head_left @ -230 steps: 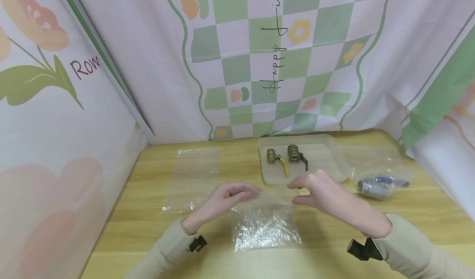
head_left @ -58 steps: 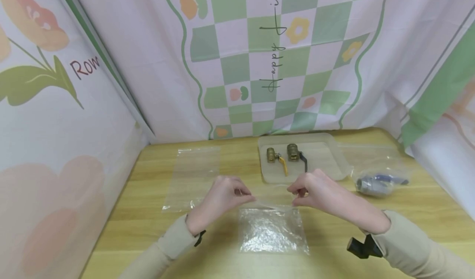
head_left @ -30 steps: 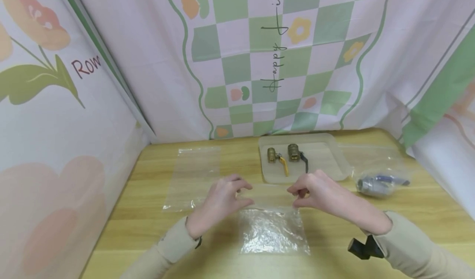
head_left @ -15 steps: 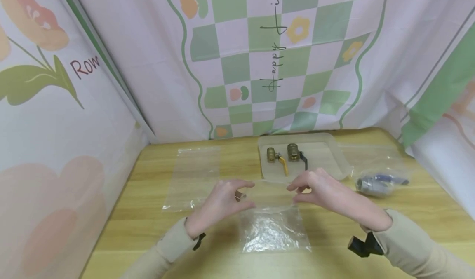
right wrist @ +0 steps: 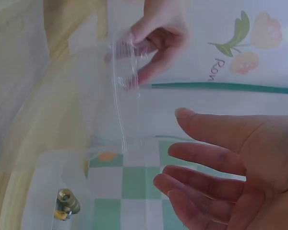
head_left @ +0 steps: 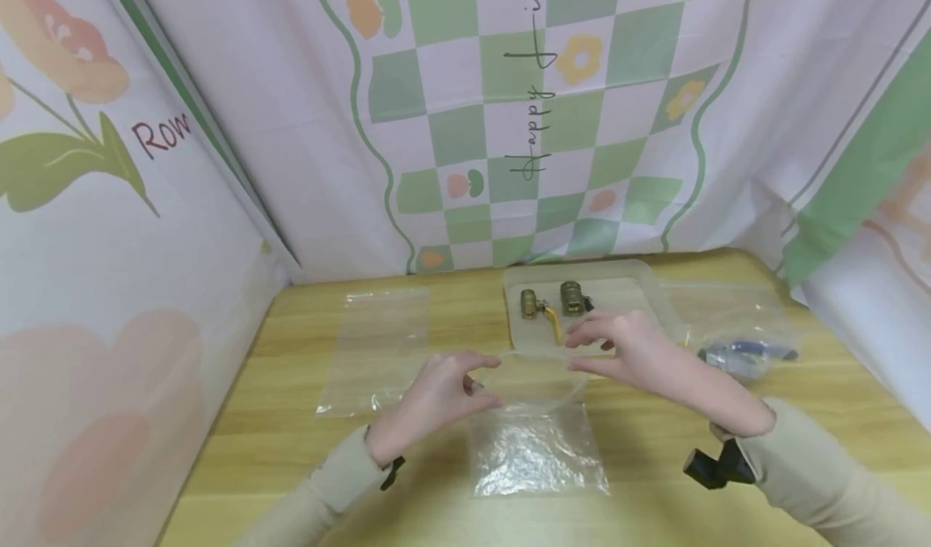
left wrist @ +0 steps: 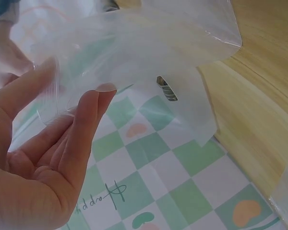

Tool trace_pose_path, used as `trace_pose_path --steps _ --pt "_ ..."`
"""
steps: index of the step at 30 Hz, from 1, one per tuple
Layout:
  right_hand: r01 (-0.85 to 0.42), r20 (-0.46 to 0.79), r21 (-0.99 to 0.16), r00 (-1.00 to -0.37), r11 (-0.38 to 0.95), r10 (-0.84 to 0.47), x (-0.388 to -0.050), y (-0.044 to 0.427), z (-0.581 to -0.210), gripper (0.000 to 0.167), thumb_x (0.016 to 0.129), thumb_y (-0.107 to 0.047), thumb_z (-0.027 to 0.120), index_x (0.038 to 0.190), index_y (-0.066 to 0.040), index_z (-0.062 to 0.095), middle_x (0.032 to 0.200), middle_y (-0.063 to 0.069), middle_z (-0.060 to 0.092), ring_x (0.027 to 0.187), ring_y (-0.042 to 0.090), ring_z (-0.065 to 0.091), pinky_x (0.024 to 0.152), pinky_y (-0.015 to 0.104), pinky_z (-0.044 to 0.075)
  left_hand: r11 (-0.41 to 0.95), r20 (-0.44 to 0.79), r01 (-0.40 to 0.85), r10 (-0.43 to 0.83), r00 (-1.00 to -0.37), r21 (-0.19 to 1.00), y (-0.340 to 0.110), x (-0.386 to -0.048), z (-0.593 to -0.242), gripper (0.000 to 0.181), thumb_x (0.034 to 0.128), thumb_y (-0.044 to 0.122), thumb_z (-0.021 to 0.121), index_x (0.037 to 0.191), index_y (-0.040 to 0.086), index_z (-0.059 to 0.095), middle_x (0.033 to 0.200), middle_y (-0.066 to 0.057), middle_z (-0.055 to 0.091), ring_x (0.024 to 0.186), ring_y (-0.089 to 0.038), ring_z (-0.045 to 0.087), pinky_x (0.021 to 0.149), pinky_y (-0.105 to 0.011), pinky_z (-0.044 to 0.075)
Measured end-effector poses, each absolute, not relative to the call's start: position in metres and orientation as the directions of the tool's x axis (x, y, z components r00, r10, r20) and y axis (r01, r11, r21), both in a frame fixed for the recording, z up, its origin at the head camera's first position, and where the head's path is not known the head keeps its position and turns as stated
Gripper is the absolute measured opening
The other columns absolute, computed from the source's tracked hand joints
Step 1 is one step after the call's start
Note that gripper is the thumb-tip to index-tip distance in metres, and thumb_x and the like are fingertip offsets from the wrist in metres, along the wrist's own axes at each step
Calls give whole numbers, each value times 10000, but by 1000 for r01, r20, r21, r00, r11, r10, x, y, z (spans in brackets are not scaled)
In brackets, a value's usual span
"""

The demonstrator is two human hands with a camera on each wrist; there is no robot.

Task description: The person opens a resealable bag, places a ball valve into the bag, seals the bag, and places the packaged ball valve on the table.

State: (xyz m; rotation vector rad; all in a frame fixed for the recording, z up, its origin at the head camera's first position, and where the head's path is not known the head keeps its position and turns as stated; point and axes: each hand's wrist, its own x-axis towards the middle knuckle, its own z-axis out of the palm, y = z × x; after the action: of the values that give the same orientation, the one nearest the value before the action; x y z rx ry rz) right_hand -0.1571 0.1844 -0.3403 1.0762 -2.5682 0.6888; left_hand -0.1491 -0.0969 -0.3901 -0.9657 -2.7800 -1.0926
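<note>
My left hand holds the mouth of a clear zip-lock bag, its thumb and index finger spread apart at the edge; the other fingers are partly hidden. The bag's lower part lies crinkled on the table, and no contents show inside. In the right wrist view the bag's ridged mouth stands apart from my right hand, whose fingers are relaxed and hold nothing. Near that hand, in a translucent tray, lie a brass ball valve with a yellow handle and a larger brass ball valve.
A flat clear bag lies on the wooden table to the left. On the right, another clear bag contains a silver valve with a blue handle. A patterned curtain hangs along the table's back edge.
Both hands worked at the bag's mouth earlier, and its opening has widened. My right hand has now left the edge and moved up toward the tray. My left hand stays nearly in place.
</note>
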Motion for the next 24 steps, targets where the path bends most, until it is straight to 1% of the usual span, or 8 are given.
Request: trace_pose_path --steps 3,7,11,13,18,21,24 --pt "-694 401 -372 -719 616 -568 -167 189 -338 184 777 -138 825 933 -79 747 932 87 767 776 190 722 615 187 606 569 219 546 542 -811 615 -97 -150 -391 483 777 174 840 1200 7 677 1212 -176 707 714 -145 739 628 -57 540" --pt "-627 331 -434 -779 647 -532 -183 198 -337 184 808 -126 802 957 -35 744 906 106 768 754 181 724 633 179 609 567 221 549 544 -809 614 -97 -150 -392 483 775 173 840 1199 6 677 1204 -178 711 690 -124 727 615 -55 534" --pt "-547 243 -496 -833 674 -497 -203 208 -342 190 852 -121 764 993 2 734 951 169 764 782 219 739 659 208 616 565 224 553 547 -807 612 -96 -151 -393 483 774 171 839 1196 4 676 1189 -178 716 669 -97 712 603 -51 528" --pt "-508 203 -526 -854 682 -479 -215 213 -347 202 872 -129 747 1016 11 727 974 189 759 805 247 741 679 241 624 565 218 548 546 -809 617 -96 -151 -393 484 775 171 839 1200 6 675 1191 -177 716 680 -102 717 611 -52 531" --pt "-403 103 -553 -901 729 -421 -246 229 -360 289 893 -191 734 1065 39 707 1012 215 749 863 304 730 722 331 632 569 202 535 544 -815 624 -96 -150 -394 480 775 166 838 1200 12 676 1202 -178 710 698 -111 723 623 -54 534" --pt "-314 18 -573 -928 757 -372 -263 238 -367 324 905 -214 717 1099 44 695 1060 235 736 872 321 726 706 333 630 567 203 536 545 -814 626 -95 -150 -395 482 769 156 841 1197 7 676 1205 -182 708 701 -113 726 623 -48 532" --pt "-223 -67 -600 -943 768 -326 -277 246 -373 351 917 -235 701 1133 42 678 1111 242 722 876 301 727 712 333 636 559 211 544 550 -808 626 -95 -150 -397 482 764 141 843 1194 0 676 1204 -190 707 706 -124 736 622 -39 530"
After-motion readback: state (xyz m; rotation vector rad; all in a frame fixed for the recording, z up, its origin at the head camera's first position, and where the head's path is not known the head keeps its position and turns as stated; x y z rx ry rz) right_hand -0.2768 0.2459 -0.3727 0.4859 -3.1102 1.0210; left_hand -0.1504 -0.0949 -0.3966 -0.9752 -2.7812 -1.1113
